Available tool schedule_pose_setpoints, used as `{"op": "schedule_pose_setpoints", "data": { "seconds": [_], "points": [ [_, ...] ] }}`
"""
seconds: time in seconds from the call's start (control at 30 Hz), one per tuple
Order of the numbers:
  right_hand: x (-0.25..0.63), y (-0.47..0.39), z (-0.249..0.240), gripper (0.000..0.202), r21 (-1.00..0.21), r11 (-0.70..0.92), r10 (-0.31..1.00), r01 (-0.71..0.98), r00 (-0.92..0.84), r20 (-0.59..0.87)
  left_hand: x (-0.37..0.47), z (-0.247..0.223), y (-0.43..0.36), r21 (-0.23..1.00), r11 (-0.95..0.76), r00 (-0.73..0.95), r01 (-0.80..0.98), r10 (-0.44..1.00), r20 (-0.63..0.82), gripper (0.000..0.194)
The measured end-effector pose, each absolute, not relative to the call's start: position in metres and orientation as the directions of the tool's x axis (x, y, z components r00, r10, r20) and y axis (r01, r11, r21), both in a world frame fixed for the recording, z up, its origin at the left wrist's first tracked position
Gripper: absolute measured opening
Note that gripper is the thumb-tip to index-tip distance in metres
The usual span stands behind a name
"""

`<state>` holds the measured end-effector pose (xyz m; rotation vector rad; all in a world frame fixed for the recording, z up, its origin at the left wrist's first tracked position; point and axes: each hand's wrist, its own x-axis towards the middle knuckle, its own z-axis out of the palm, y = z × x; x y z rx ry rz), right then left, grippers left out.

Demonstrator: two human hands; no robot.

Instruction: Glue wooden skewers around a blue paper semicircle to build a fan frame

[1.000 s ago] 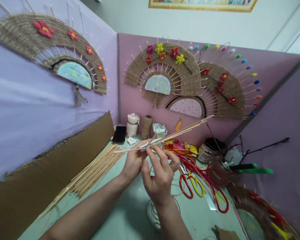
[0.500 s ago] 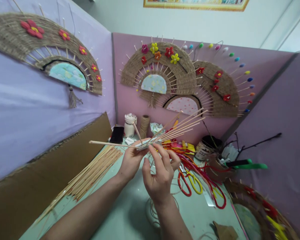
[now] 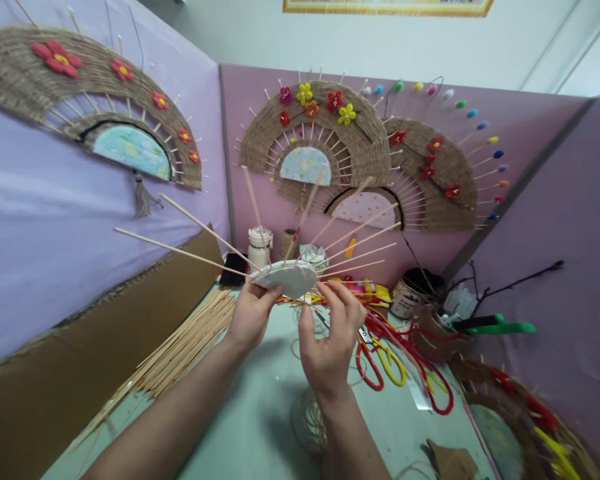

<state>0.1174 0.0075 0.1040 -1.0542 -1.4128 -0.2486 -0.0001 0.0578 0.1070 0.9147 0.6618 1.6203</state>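
My left hand (image 3: 253,313) is closed on the left end of a pale half-round fan base (image 3: 293,279), thumb on its near face. Thin wooden sticks (image 3: 195,225) fan out from the base's curved edge, to the left, upward and to the right. At the base's right end is my right hand (image 3: 333,333), its thumb and curved fingers apart. Its fingertips are close to the edge; whether they touch it I cannot tell. Thin twine (image 3: 316,417) lies looped on the table below the hands.
Loose sticks (image 3: 190,347) lie in a pile at the left, beside a cardboard strip (image 3: 105,313). Scissors (image 3: 370,367) and coloured fuzzy stems (image 3: 395,327) lie at the right. A white jar (image 3: 260,247) and a twine spool (image 3: 289,244) stand behind. Woven fans (image 3: 260,143) hang on the partitions.
The fan base has tipped so its flat face shows, and its sticks now spread wider, several pointing left and up. My right hand has moved slightly right, away from the middle of the base.
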Motion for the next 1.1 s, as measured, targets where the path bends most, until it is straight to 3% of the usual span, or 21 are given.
{"op": "schedule_pose_setpoints", "data": {
  "seconds": [0.3, 0.57, 0.83, 1.1],
  "points": [
    [0.12, 0.018, 0.097, 0.037, -0.628, 0.554, 0.626, 0.546, 0.223, 0.747, -0.003, 0.109, 0.058, 0.76, -0.109, 0.029, -0.641, 0.986, 0.167, 0.04],
    [0.12, 0.024, 0.089, 0.048, -0.644, 0.475, 0.678, 0.6, 0.216, 0.702, 0.0, 0.105, 0.061, 0.745, -0.032, 0.13, -0.666, 0.979, 0.158, 0.043],
    [0.12, 0.022, 0.089, 0.047, -0.618, 0.486, 0.689, 0.617, 0.165, 0.706, 0.005, 0.098, 0.063, 0.735, -0.022, 0.072, -0.678, 0.993, 0.096, 0.035],
    [0.132, -0.005, 0.106, 0.049, -0.606, 0.438, 0.694, 0.664, 0.178, 0.697, 0.003, 0.089, 0.071, 0.732, 0.02, 0.084, -0.681, 0.995, 0.051, 0.042]
  ]
}}
